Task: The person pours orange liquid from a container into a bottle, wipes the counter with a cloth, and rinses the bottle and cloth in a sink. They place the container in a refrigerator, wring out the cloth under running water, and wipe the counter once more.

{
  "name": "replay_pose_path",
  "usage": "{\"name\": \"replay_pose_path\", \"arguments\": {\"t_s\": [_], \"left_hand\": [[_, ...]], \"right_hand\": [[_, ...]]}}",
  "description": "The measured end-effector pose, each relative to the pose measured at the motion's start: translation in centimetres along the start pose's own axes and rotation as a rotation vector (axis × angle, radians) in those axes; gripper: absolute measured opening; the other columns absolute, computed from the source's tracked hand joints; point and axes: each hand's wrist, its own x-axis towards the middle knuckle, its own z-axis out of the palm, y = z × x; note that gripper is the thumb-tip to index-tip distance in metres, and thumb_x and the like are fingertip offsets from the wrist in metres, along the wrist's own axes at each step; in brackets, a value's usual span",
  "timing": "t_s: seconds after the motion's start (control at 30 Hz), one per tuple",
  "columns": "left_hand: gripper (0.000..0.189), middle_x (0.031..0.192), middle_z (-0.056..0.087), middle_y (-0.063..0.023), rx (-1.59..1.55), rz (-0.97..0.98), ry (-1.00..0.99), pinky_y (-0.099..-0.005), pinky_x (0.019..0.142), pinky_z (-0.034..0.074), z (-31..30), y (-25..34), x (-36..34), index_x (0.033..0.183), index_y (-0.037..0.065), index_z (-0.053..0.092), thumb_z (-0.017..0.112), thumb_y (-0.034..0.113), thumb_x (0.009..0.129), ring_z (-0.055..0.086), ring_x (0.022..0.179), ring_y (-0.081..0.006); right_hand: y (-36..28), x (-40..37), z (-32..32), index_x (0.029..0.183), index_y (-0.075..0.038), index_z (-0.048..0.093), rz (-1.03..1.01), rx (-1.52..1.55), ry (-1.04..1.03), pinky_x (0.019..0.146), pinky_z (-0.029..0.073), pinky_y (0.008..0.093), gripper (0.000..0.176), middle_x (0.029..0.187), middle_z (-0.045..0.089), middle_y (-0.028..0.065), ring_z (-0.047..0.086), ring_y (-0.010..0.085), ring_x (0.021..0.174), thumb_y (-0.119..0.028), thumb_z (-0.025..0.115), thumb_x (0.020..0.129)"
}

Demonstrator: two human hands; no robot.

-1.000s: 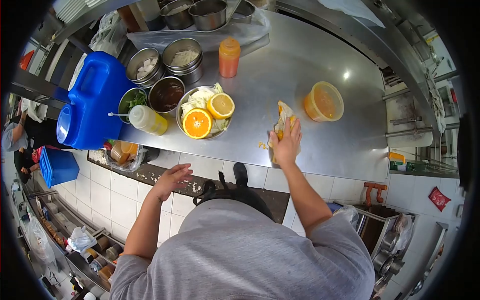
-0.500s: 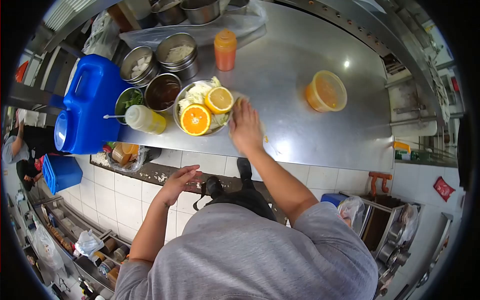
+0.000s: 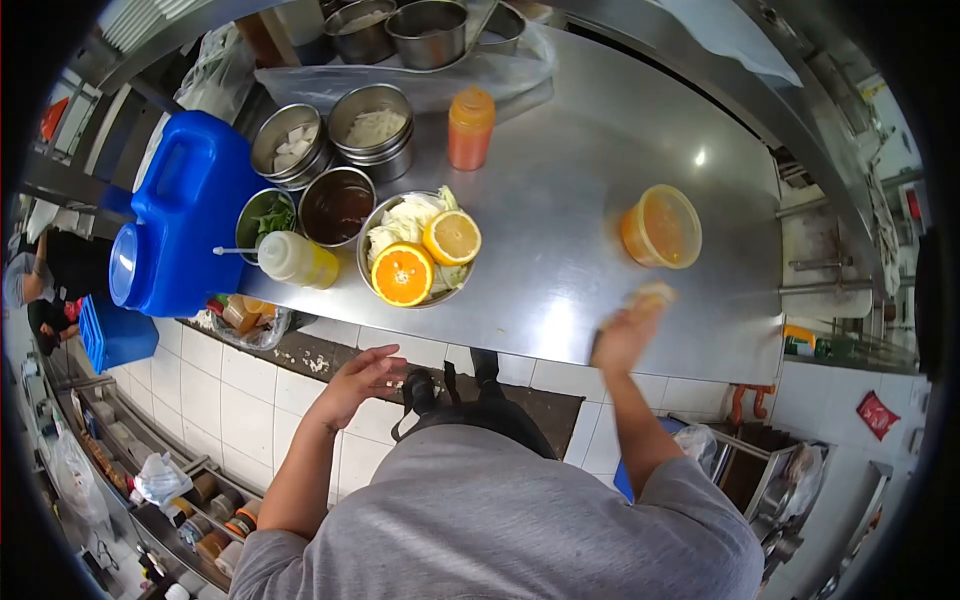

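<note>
My right hand (image 3: pixel 626 335) is at the front edge of the steel table (image 3: pixel 560 200), closed on a yellowish cloth (image 3: pixel 655 294) that pokes out past its fingers. Just beyond it stands a clear plastic tub (image 3: pixel 662 228) with orange contents. My left hand (image 3: pixel 358 387) hangs in front of the table edge with fingers loosely apart and nothing in them. Nearest to it on the table is a steel bowl (image 3: pixel 447 294) of shredded cabbage (image 3: pixel 405 222), topped with two cut citrus halves, an orange (image 3: pixel 402 275) and a paler one (image 3: pixel 452 238).
Left of the bowl are a squeeze bottle (image 3: pixel 298 260), a blue jug (image 3: pixel 190 210) and steel containers with dark sauce (image 3: pixel 338 207), greens and chopped white pieces. An orange sauce bottle (image 3: pixel 470 130) stands behind. Another person (image 3: pixel 40 280) is at far left.
My right hand has swept the cloth rightward along the table, from beside the bowl to near the plastic tub. My left hand has barely moved.
</note>
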Motion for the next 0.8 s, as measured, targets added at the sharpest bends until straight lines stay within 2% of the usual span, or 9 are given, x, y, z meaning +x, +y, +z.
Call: {"name": "replay_pose_path", "arguments": {"t_s": [0.27,0.4,0.43,0.53,0.6,0.67,0.7,0.73,0.8], "left_hand": [[0.088,0.15,0.025,-0.0228,-0.719,0.363,-0.165,-0.0486,0.11,0.035,4.6,3.5,3.7,0.151,0.008,0.011,0.041,0.066,0.091,0.039,0.132,-0.041],[0.107,0.151,0.022,-0.021,-0.825,0.432,-0.171,-0.0465,0.108,0.039,4.9,5.6,4.5,0.151,0.01,0.006,0.047,0.078,0.079,0.04,0.13,-0.0404],[0.108,0.152,0.02,-0.0175,-0.844,0.425,-0.191,-0.0448,0.106,0.042,4.7,5.8,5.2,0.152,0.013,0.006,0.048,0.08,0.077,0.043,0.127,-0.0382],[0.098,0.154,0.014,-0.0156,-0.814,0.464,-0.21,-0.0438,0.104,0.043,4.4,6.1,7.8,0.152,0.018,0.006,0.044,0.076,0.083,0.044,0.126,-0.0348],[0.091,0.154,0.015,-0.0147,-0.786,0.378,-0.134,-0.045,0.104,0.043,4.4,6.6,8.5,0.153,0.016,0.006,0.041,0.07,0.089,0.045,0.126,-0.033],[0.083,0.152,0.021,-0.014,-0.763,0.308,-0.047,-0.0456,0.101,0.043,4.2,6.6,8.2,0.152,0.014,0.012,0.04,0.065,0.093,0.045,0.127,-0.0302],[0.078,0.149,0.027,-0.0132,-0.669,0.281,-0.034,-0.0447,0.1,0.044,3.9,6.0,7.6,0.151,0.013,0.018,0.041,0.062,0.094,0.045,0.127,-0.0284],[0.074,0.146,0.033,-0.0124,-0.575,0.248,-0.023,-0.0437,0.099,0.045,3.6,5.2,7.3,0.149,0.012,0.024,0.042,0.059,0.096,0.046,0.127,-0.0266],[0.066,0.141,0.04,-0.0114,-0.552,0.213,-0.029,-0.0429,0.098,0.045,2.4,3.1,6.2,0.146,0.011,0.031,0.043,0.054,0.097,0.048,0.124,-0.0254]], "right_hand": [[-15.4,7.5,13.6,0.138,0.004,0.042,-0.564,0.184,-0.189,0.115,0.022,0.0454,0.051,0.145,0.036,0.0264,0.032,0.0389,0.136,-0.011,0.048,0.089],[-23.2,0.7,3.9,0.139,0.002,0.041,-0.243,0.923,-0.786,0.115,0.022,0.0454,0.051,0.147,0.034,0.0239,0.031,0.0376,0.137,-0.01,0.049,0.09],[-19.0,-2.4,6.8,0.139,0.001,0.041,-0.643,0.17,-0.405,0.115,0.02,0.0457,0.052,0.15,0.029,0.0237,0.028,0.0379,0.138,-0.01,0.052,0.09],[-14.3,-6.4,1.9,0.14,0.0,0.041,-0.766,0.056,-0.637,0.116,0.017,0.0475,0.053,0.152,0.026,0.0236,0.024,0.0372,0.141,-0.007,0.051,0.089],[-7.6,-5.5,-0.1,0.141,0.0,0.04,-0.738,0.066,-0.578,0.115,0.021,0.045,0.052,0.148,0.034,0.0222,0.031,0.0346,0.139,-0.016,0.047,0.092],[-3.7,-2.5,-3.8,0.139,0.0,0.044,-0.224,0.864,-0.65,0.113,0.026,0.0418,0.054,0.148,0.036,0.0204,0.037,0.031,0.135,-0.03,0.045,0.094],[-2.3,-0.8,-6.6,0.138,0.001,0.044,-0.593,0.736,-0.444,0.111,0.03,0.0397,0.062,0.143,0.042,0.0183,0.044,0.0284,0.129,-0.041,0.045,0.092],[-7.0,-1.2,-11.4,0.136,0.001,0.045,0.167,1.116,-0.48,0.108,0.034,0.0407,0.061,0.141,0.044,0.0187,0.049,0.0305,0.123,-0.043,0.042,0.094],[3.0,1.4,-9.3,0.134,0.003,0.044,0.041,1.155,-0.477,0.106,0.036,0.0417,0.058,0.137,0.047,0.0193,0.048,0.0319,0.123,-0.04,0.047,0.094]]}}
